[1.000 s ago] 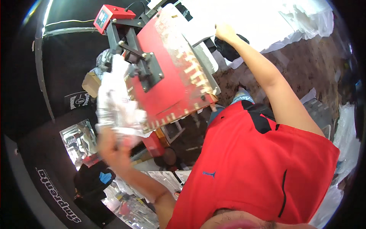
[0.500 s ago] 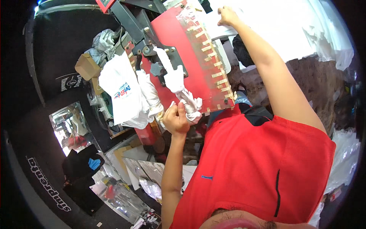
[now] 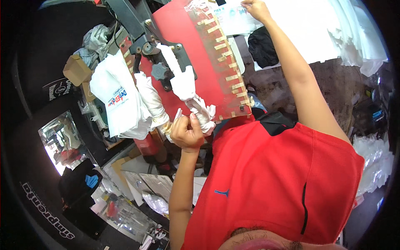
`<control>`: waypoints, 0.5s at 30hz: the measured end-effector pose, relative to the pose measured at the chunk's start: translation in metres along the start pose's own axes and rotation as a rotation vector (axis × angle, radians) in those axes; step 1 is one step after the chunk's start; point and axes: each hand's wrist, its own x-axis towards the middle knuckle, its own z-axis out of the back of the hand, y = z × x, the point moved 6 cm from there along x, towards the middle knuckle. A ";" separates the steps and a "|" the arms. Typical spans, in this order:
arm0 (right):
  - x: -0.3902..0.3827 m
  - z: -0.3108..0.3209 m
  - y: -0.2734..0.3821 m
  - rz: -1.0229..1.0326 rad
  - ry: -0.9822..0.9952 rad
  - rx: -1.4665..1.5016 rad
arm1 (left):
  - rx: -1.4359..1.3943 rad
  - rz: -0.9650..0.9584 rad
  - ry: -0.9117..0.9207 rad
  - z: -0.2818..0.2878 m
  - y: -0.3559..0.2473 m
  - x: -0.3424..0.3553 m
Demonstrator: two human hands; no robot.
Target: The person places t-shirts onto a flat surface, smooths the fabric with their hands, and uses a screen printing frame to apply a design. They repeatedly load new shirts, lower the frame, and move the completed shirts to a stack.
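My left hand [image 3: 187, 131] is closed, thumb up, in front of the cloth-wrapped handles of a heat press; a short white tip sticks up by its fingers, and what it grips is hidden. The nearer handle [image 3: 183, 85] is bound in white cloth, and another wrapped handle [image 3: 152, 100] stands to its left. At the far right, my right hand [image 3: 256, 9] has its fingers pinched at the edge of a white printed sheet [image 3: 235, 21]. The press's red plate [image 3: 196, 54], edged with tape strips, lies between my hands.
A stack of white printed sheets [image 3: 121, 100] stands left of the handles. A black cloth bundle [image 3: 262, 48] lies below my right forearm. There is a cardboard box [image 3: 77, 70] at the left, and clear plastic [image 3: 373, 162] at the lower right.
My right hand has moved farther away, and blue print on the white sheet now shows beside it. The press and stack sit further left in view; my left hand stays closed by the handles.
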 end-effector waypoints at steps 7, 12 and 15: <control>-0.022 0.019 0.080 -0.154 0.040 0.086 | 0.116 -0.005 -0.038 0.008 0.002 -0.021; -0.021 0.039 0.097 -0.102 -0.079 0.096 | 0.073 -0.016 0.003 0.002 0.006 -0.019; -0.035 0.087 0.148 -0.293 0.013 0.511 | 0.010 -0.019 0.003 0.003 0.012 -0.024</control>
